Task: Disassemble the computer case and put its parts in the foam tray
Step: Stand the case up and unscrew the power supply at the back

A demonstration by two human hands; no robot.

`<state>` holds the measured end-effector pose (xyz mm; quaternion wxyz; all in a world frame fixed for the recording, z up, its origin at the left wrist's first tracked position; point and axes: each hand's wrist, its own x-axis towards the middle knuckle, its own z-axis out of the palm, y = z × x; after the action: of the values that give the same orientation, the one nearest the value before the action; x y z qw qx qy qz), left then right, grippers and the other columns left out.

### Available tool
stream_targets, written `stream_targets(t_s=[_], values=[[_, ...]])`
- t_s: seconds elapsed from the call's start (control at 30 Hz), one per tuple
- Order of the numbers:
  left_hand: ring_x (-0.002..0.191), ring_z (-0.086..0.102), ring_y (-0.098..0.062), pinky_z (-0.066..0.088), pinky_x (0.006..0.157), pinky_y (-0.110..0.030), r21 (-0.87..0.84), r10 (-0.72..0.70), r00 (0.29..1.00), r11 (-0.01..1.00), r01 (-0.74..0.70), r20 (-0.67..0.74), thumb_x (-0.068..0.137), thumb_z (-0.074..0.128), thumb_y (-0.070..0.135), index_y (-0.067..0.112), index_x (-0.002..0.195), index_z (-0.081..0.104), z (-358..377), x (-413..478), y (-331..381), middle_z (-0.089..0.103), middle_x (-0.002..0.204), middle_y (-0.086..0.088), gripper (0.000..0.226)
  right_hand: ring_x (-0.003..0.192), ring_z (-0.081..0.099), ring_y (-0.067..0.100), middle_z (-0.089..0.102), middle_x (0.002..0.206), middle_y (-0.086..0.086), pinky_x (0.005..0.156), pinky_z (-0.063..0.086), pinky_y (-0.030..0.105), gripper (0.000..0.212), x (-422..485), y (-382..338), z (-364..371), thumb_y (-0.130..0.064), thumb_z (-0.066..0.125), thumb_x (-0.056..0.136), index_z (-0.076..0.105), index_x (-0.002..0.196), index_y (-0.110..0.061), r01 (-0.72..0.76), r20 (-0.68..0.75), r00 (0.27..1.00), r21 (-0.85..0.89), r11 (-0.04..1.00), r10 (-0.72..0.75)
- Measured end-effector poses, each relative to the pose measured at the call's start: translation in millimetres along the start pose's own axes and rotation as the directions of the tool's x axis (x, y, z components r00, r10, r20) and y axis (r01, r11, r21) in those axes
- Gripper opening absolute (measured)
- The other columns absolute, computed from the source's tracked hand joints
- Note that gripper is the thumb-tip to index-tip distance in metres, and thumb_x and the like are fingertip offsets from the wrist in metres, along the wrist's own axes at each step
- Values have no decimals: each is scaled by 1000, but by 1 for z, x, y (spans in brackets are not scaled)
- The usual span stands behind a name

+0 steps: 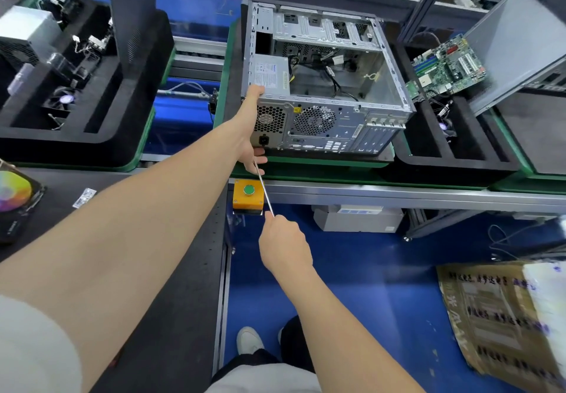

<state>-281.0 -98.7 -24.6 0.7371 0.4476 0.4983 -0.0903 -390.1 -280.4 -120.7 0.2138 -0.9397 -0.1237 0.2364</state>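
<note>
The open grey computer case (333,95) lies on its side on a green-edged pallet, its rear panel facing me. The power supply (271,75) sits in its near left corner, with loose cables beside it. My left hand (252,129) grips the case's rear left corner, thumb on the top edge and fingers under the bottom. My right hand (283,247) holds a long screwdriver (263,187) by its handle, the shaft pointing up at the case's lower left corner. To the right, a black foam tray (459,156) holds the green motherboard (447,67) and a small fan.
Another black foam tray (92,110) at the left holds a power supply, a fan and small parts. A yellow box with a green button (248,198) sits on the conveyor rail. A grey side panel (517,46) leans at the right. Cardboard (496,316) lies on the blue floor.
</note>
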Motion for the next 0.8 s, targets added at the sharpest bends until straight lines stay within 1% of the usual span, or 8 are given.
stream_targets(t_s=[0.07, 0.13, 0.2, 0.27, 0.4, 0.57, 0.67, 0.8], values=[[108, 54, -55, 39, 85, -81, 16, 2, 1000, 1000, -3, 19, 38, 68, 85, 33, 154, 31, -3, 0, 1, 38, 145, -21, 132, 74, 54, 21, 57, 94, 8, 58, 41, 33, 30, 1, -2, -4, -34, 38, 112, 56, 114, -10, -31, 91, 996, 178, 983, 15], [109, 54, -58, 41, 79, -81, 38, 16, 999, 999, -17, 30, 39, 69, 85, 36, 155, 28, -5, 0, 3, 35, 151, -22, 133, 64, 45, 17, 50, 81, 5, 61, 39, 37, 30, 0, -2, -8, -38, 39, 104, 56, 97, -14, -137, 237, 971, 482, 865, 22], [115, 51, -61, 41, 71, -82, 68, 25, 999, 997, -28, 48, 38, 69, 85, 38, 157, 24, -7, -1, 4, 31, 156, -23, 136, 49, 35, 16, 44, 66, 4, 51, 37, 32, 19, -3, 3, -8, -28, 44, 93, 51, 81, -15, -337, 406, 914, 736, 588, 16], [121, 48, -63, 40, 72, -84, 96, 25, 997, 995, -32, 71, 38, 69, 86, 39, 159, 20, -9, -2, 5, 26, 160, -23, 139, 48, 31, 17, 44, 68, 6, 47, 34, 30, 14, -10, 10, -5, -23, 51, 96, 55, 87, -12, -444, 496, 857, 848, 290, -141], [125, 45, -63, 36, 82, -88, 120, 34, 995, 992, -45, 95, 40, 70, 86, 41, 160, 17, -13, -3, 6, 21, 164, -19, 138, 54, 34, 12, 50, 81, 2, 50, 35, 27, 19, -18, 17, 3, -36, 57, 107, 61, 112, -18, -530, 502, 745, 845, 68, -438], [130, 41, -62, 33, 82, -89, 121, 38, 995, 991, -49, 88, 43, 68, 87, 41, 159, 19, -11, -5, 5, 22, 164, -18, 134, 39, 24, 6, 29, 64, -3, 37, 18, 20, 29, -25, 10, 19, -39, 44, 114, 63, 122, -19, -739, 497, 616, 633, -230, -612], [130, 42, -60, 32, 81, -88, 124, 34, 997, 991, -42, 65, 41, 66, 89, 40, 159, 20, -9, -4, 4, 24, 164, -19, 136, 40, 24, 6, 27, 62, -4, 35, 23, 21, 27, -24, 7, 24, -40, 52, 110, 62, 118, -17, -671, 499, 681, 718, -184, -536], [132, 40, -58, 30, 85, -87, 106, 33, 999, 994, -36, 32, 36, 65, 89, 37, 159, 23, -6, -4, 2, 29, 160, -22, 140, 46, 22, 12, 29, 66, 0, 41, 20, 27, 23, -20, 9, 21, -41, 51, 110, 63, 111, -21, -490, 512, 805, 859, 149, -300]])
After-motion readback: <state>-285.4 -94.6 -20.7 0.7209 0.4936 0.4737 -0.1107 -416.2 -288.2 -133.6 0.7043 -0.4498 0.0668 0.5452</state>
